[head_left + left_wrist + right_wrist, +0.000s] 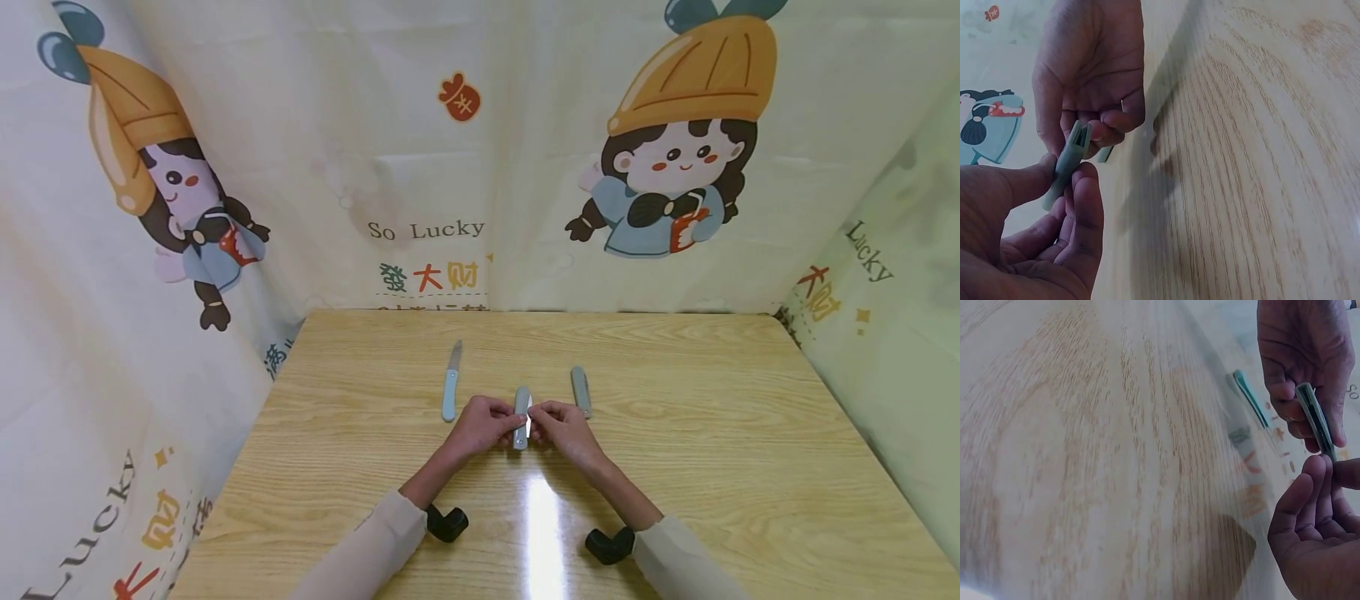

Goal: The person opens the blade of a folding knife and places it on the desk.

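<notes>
Both hands (pixel 482 422) (pixel 566 431) in a pinch on one folding knife (pixel 522 400) — wood-grain table (pixel 712 408) beneath, cartoon-print cloth (pixel 532 200) behind.

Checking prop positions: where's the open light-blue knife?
In the head view, the light-blue knife lies on the table, left of and just beyond the left hand.

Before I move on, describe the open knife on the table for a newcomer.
Start at the wooden table before the printed curtain, then find the left hand. Just beyond it, to the left, lies a blue-handled knife, its blade pointing toward the curtain. It alone is fully open: the held knife looks partly unfolded, the grey knife at right closed.
</notes>
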Motion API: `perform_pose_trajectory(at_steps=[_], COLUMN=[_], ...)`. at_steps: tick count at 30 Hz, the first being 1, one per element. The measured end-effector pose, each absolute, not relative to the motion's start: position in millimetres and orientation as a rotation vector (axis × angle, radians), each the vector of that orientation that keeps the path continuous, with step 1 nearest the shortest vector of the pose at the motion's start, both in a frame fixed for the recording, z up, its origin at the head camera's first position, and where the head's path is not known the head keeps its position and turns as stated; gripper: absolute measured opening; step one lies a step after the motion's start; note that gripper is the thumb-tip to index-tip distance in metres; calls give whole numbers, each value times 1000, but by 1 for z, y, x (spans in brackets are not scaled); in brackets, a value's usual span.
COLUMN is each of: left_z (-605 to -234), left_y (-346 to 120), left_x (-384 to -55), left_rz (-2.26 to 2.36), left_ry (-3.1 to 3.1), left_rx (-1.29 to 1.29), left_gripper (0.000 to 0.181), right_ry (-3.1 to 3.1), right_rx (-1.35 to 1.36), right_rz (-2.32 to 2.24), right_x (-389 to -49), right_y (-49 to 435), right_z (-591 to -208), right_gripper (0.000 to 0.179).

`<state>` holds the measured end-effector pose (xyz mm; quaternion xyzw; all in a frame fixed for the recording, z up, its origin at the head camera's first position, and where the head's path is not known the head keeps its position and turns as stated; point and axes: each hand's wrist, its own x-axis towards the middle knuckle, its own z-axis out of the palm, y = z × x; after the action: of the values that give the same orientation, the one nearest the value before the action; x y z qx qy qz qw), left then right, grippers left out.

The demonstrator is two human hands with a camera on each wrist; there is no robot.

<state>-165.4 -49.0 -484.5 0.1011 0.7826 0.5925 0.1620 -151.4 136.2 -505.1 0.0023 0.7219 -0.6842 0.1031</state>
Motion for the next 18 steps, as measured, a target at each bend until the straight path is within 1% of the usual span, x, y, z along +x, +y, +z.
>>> perform_pose_trajectory(at_steps=[11,18], left_z=[-487,-488], left_y=[-50,-49], left_x=[-166,-165], left_rz=[1730,1744], left_ry=[2209,2209], left_rx=[241,236], left_gripper=[19,17], right_ry=[2106,2132], right_rx=[60,29], right_rz=[-2019,-2004], right_x=[-150,-148], right_y=[140,141], right_z=[-506,-506], right_gripper=[27,25])
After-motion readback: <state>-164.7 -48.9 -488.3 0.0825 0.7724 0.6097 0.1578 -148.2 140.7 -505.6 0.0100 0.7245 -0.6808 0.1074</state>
